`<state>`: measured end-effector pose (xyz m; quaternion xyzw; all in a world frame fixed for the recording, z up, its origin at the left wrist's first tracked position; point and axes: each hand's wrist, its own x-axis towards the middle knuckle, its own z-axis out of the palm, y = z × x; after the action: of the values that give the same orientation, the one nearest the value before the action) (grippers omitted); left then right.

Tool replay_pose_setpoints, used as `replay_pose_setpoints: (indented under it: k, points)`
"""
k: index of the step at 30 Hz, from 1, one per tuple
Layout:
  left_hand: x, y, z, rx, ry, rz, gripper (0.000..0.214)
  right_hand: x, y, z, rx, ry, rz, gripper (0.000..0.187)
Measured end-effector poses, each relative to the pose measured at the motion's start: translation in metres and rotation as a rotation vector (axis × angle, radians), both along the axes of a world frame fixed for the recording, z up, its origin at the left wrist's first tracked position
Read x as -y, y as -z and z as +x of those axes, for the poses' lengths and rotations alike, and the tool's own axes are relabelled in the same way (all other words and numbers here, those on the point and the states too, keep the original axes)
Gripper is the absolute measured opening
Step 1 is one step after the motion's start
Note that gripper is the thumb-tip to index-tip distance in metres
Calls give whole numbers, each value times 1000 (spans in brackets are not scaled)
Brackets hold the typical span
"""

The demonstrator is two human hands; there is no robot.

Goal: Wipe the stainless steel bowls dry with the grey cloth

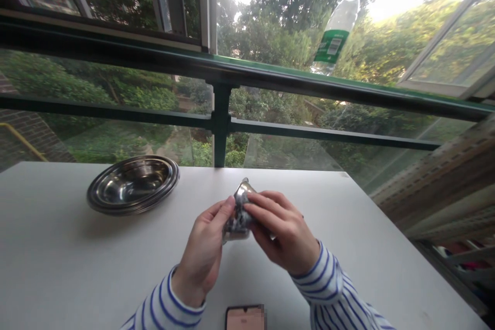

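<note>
Over the middle of a white table (pixel 54 258), both my hands hold a small shiny metal object (pixel 240 212), crinkled like foil or a little steel cup; I cannot make out which. My left hand (pixel 204 252) grips its left side with thumb and fingers closed on it. My right hand (pixel 284 232) wraps over its right side and top, fingers pressed against it. Both sleeves are white with blue stripes.
A stack of shallow steel plates (pixel 133 183) sits at the table's back left. A phone (pixel 245 317) lies at the near edge. A clear plastic bottle with a green label (pixel 337 31) stands on the green window rail (pixel 270 80). Shelving (pixel 452 185) is at the right.
</note>
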<state>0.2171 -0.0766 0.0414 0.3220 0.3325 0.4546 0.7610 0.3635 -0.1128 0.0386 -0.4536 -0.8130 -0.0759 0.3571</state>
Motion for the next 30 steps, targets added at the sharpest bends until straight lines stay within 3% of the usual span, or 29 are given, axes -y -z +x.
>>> replay_pose_setpoints:
  k: [3,9,16,21,26,30]
  points:
    - [0,0,0,34,-25,-13,24,2,-1,-4,63,-69,10,29]
    - [3,-1,0,-18,34,23,24,-5,1,7,-145,110,6,29]
    - [2,0,0,-14,70,52,23,2,-3,4,19,-45,-14,32]
    - [4,2,1,-62,125,68,24,-2,-2,8,-119,103,-9,29]
    - [4,3,1,-43,132,68,23,4,-6,6,-9,-4,-18,31]
    - [4,3,1,-58,135,73,23,0,-4,8,-108,83,-43,27]
